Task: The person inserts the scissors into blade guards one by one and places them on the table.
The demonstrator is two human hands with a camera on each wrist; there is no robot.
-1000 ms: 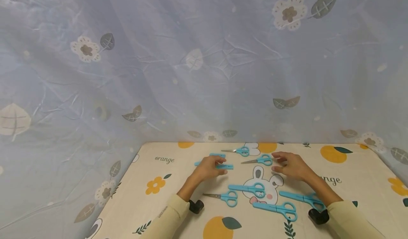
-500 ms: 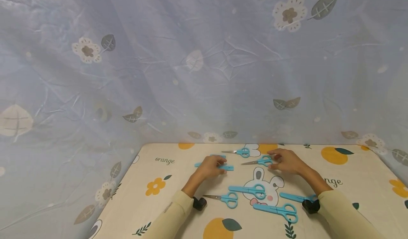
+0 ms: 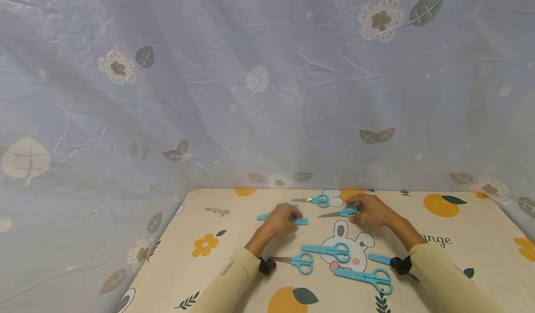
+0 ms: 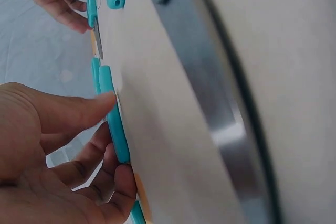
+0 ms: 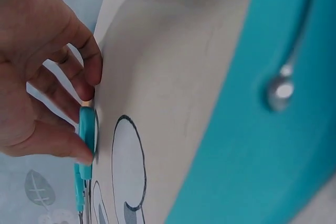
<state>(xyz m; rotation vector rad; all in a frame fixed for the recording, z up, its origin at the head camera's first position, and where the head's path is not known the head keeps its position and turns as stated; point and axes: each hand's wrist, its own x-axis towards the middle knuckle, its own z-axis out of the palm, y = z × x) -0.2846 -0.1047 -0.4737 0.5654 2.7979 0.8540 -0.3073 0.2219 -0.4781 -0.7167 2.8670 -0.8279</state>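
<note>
My left hand [image 3: 283,218] pinches a light-blue blade cover [image 3: 303,221] lying at the back of the table; in the left wrist view the thumb is on one side of the cover [image 4: 118,136] and the fingers on the other. A second cover [image 3: 262,217] lies beside it, partly behind the hand. My right hand [image 3: 371,210] grips the blue handles of bare-bladed scissors [image 3: 334,214], whose tips point left. In the right wrist view its thumb touches the handle [image 5: 87,121]. Behind these lie other uncovered scissors [image 3: 319,200].
Nearer me are uncovered scissors [image 3: 302,261] and covered scissors [image 3: 330,249], with another covered pair [image 3: 363,277] in front. A further blue cover [image 3: 379,258] shows partly behind the right wrist camera. The patterned cloth [image 3: 234,243] meets a hanging floral curtain [image 3: 267,118] at the back.
The right hand has moved left onto the scissors' handles, its fingers closing round them. The left hand's fingers have closed on the blade cover, with the hand shifting slightly right.
</note>
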